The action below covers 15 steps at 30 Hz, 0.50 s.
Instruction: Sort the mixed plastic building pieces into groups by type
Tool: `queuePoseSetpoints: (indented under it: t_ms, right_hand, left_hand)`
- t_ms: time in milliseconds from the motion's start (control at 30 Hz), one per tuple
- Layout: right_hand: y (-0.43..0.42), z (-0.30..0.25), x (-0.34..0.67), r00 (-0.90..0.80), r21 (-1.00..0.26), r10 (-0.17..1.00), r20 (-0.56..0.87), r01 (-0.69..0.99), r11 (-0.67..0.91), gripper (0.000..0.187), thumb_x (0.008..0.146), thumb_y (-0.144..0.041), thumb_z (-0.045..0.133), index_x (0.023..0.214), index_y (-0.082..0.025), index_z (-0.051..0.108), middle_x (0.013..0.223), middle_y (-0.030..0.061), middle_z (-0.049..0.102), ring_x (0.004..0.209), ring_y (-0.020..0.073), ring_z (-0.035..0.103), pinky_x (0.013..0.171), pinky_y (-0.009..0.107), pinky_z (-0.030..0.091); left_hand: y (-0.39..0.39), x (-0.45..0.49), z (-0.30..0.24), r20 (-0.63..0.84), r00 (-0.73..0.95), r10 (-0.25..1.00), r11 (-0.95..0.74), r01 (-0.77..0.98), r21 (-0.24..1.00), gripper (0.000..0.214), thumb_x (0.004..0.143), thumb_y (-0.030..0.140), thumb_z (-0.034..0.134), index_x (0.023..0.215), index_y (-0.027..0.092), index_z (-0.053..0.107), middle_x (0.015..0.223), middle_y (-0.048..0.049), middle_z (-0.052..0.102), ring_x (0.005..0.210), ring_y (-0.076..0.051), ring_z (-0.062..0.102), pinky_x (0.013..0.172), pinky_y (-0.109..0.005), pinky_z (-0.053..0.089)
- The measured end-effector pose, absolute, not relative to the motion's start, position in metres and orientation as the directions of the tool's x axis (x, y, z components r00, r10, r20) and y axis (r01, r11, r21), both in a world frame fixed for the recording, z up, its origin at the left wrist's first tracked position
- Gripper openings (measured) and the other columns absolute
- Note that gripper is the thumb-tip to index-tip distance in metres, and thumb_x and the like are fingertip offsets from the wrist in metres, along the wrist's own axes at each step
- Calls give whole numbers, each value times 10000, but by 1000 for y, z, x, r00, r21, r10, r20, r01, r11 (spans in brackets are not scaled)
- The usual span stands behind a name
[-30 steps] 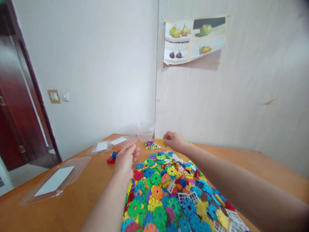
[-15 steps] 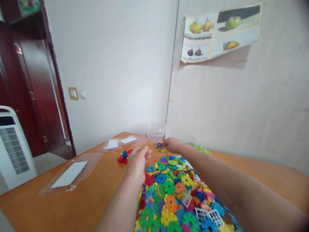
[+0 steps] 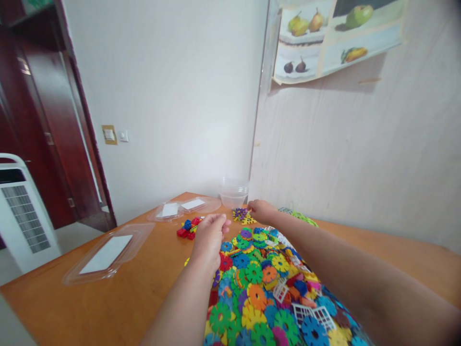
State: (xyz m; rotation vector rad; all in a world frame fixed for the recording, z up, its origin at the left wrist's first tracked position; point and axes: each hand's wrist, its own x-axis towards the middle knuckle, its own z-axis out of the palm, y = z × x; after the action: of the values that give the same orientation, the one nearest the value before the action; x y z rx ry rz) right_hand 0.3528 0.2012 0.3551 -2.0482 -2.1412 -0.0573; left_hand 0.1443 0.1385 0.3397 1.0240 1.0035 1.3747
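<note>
A big heap of coloured plastic flower-shaped discs [image 3: 266,283] covers the near part of the wooden table [image 3: 118,298]. My left hand [image 3: 210,238] hovers over the heap's far left edge, fingers curled together; whether it holds a piece is hidden. My right hand [image 3: 261,210] reaches to the far end of the table, fingers closed beside a small pile of yellow and purple pieces [image 3: 242,216]. A little cluster of red and blue pieces [image 3: 188,228] lies left of my left hand. A strip of green pieces [image 3: 300,217] lies behind my right forearm.
A clear plastic bowl [image 3: 234,191] stands in the table's far corner. Two clear lids lie on the left: one near [image 3: 108,254], one far [image 3: 182,209]. A white appliance [image 3: 21,216] stands on the floor at left. A fruit poster [image 3: 334,36] hangs on the wall.
The view has swung left and tilted slightly. My right hand has shifted from right of the yellow-purple pile to right at it. My left hand has drifted a little forward.
</note>
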Motion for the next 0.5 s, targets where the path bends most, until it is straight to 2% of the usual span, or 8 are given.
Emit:
queuePoseSetpoints:
  t_ms: [100,267,367,433,500]
  right_hand:
    - [179,363,357,-63,-138,978,201,986,92,265,880,-224,512,1062,-177,698,1053,104,715,932,218,626,740,284,425]
    - [123,373,365,-120,-230,971,209,959,168,206,865,-252,512,923,-179,696,836,25,706,745,147,606,624,234,395]
    - [81,376,369,-151,-295,972,181,934,201,157,850,-277,552,864,-188,681,766,-14,675,688,117,584,593,210,388]
    - [52,376,369,-193,-380,974,123,897,226,152,851,-293,561,833,-187,669,683,-28,625,616,108,541,544,209,362]
    - [25,375,368,-223,-408,972,74,883,233,160,856,-320,571,807,-197,659,661,-34,603,593,102,516,523,209,339]
  left_hand:
    - [137,146,342,49,-21,999,-53,-249,967,301,662,423,699,809,172,622,810,-48,726,637,-119,591,588,-238,374]
    - [133,149,341,88,31,996,-81,-198,977,298,668,438,704,792,175,639,805,-52,727,638,-128,594,589,-243,389]
    - [129,152,339,139,82,987,-126,-149,981,287,679,437,707,784,177,648,780,-48,721,659,-141,602,604,-248,410]
    - [127,154,339,178,111,978,-165,-122,979,277,690,434,702,781,177,650,765,-46,718,674,-149,603,620,-254,427]
    - [125,156,338,214,130,968,-203,-93,975,270,701,431,694,777,176,653,754,-49,715,679,-156,602,633,-262,440]
